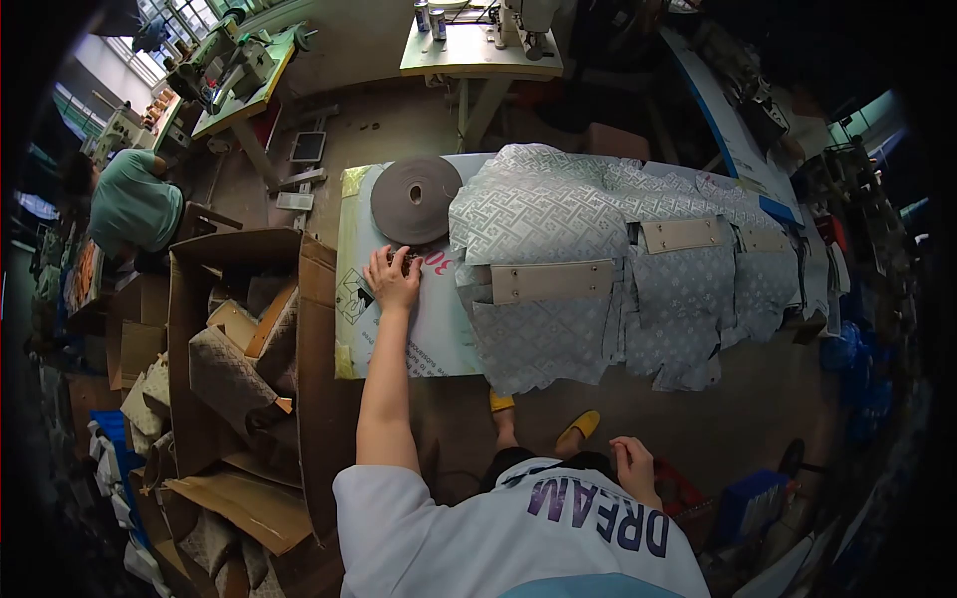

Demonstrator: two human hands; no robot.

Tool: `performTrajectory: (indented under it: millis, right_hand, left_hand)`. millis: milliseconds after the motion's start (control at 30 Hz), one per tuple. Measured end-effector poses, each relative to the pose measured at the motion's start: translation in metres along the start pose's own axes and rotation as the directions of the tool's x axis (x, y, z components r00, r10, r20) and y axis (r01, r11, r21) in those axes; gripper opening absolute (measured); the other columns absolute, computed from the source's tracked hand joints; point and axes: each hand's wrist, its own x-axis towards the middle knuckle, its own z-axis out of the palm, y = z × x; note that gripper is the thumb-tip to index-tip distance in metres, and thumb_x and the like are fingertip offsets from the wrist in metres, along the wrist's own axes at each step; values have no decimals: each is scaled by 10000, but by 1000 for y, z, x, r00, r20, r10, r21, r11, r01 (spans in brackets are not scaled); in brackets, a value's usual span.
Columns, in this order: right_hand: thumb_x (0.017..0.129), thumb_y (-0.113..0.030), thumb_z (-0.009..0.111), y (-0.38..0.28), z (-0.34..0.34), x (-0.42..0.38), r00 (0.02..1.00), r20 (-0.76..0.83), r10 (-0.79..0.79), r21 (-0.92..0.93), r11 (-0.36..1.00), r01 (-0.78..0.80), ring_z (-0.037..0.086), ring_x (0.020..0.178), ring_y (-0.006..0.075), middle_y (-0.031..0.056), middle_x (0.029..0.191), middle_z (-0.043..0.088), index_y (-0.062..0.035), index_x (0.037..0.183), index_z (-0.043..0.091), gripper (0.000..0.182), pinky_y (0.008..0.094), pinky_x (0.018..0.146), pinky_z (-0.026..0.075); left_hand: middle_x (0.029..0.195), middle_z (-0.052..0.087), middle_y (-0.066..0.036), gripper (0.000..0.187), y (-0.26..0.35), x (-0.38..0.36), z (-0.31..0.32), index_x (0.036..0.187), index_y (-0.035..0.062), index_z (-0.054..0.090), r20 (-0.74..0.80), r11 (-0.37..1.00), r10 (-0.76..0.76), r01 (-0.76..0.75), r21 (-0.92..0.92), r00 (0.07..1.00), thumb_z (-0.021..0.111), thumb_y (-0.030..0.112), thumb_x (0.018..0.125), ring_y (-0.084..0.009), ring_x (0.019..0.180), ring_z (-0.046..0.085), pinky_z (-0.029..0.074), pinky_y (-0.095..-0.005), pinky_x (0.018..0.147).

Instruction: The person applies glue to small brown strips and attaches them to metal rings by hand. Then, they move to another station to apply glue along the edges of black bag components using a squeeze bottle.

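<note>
My left hand (396, 285) reaches over the table, fingers apart and bent over a cluster of small dark pieces (407, 261), too small to make out. Just beyond it lies a large grey-brown roll of strapping (409, 199), flat on its side. My right hand (634, 468) hangs near my body with its fingers curled together; anything inside them is hidden. Right of the roll, silvery patterned fabric panels (528, 199) lie in overlapping layers. Beige strips with small metal studs lie on them: a near strip (551, 281), a middle strip (682, 235) and a far strip (764, 239).
A deep cardboard box (317, 379) with patterned pieces stands left of the table (439, 354). Sewing machines stand at the back left (244, 75) and on a back table (526, 20). A person in a green shirt (135, 199) sits at left. Blue crates (753, 506) are at lower right.
</note>
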Motion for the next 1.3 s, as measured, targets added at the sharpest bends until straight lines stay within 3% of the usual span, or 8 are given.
performTrajectory:
  millis: [167,333,600,667,700,733,1000,1300]
  right_hand:
    - [886,-57,535,2,1,-1,1000,5,-10,15,1000,10,613,694,257,124,805,600,-16,918,602,85,316,606,473]
    - [893,-65,529,1,-1,-3,1000,6,30,5,1000,-30,611,696,260,122,816,604,-13,920,601,93,318,605,474]
    - [892,-128,539,22,-6,-17,997,-79,-3,-32,999,0,621,758,278,106,841,623,-43,909,615,116,348,642,488]
    - [888,-169,546,25,-8,-21,994,-113,-11,-58,998,4,623,792,285,98,857,632,-60,909,625,137,361,687,499]
    - [889,-177,545,30,-9,-22,994,-105,-11,-58,998,5,625,803,283,94,870,634,-64,919,626,142,357,700,502]
    - [891,-185,545,35,-10,-25,996,-82,-17,-52,999,12,626,814,280,91,883,636,-68,929,627,148,353,713,504]
    - [915,-209,507,81,-23,-48,985,-154,82,78,994,-70,617,874,285,95,932,633,-69,952,615,182,377,748,497]
    - [917,-201,499,175,-76,-65,972,-221,-73,150,983,108,608,850,279,92,918,627,-64,953,600,175,368,738,492]
  left_hand:
    - [1134,539,-14,273,16,6,-1,931,215,635,44,998,-55,55,12,998,675,411,746,-316,1202,417,191,-569,1023]
    - [978,564,-54,103,5,-6,7,822,115,597,-47,992,86,-90,-94,995,628,201,774,-269,1005,501,373,-384,914]
    - [1284,492,-40,297,3,-18,-7,1091,219,620,36,993,106,-108,54,994,607,347,823,-354,1254,373,240,-574,1015]
    - [1240,525,-59,345,14,-12,-9,1109,197,627,117,989,139,-145,43,983,588,395,830,-352,1250,372,220,-527,1048]
    - [1139,554,-90,290,26,-10,-15,1096,123,596,36,939,319,-321,123,947,588,299,866,-291,1074,528,397,-445,932]
    - [1135,554,-90,287,24,-10,-19,1095,121,595,22,936,331,-332,122,943,588,295,867,-288,1064,531,400,-440,924]
    - [1107,551,-91,261,51,-18,-29,1086,106,582,-24,980,183,-180,88,983,583,261,876,-257,987,549,426,-403,855]
    - [1076,548,-91,233,247,-106,-62,1076,89,568,-196,879,248,-306,-366,949,578,224,886,-223,899,569,454,-360,778]
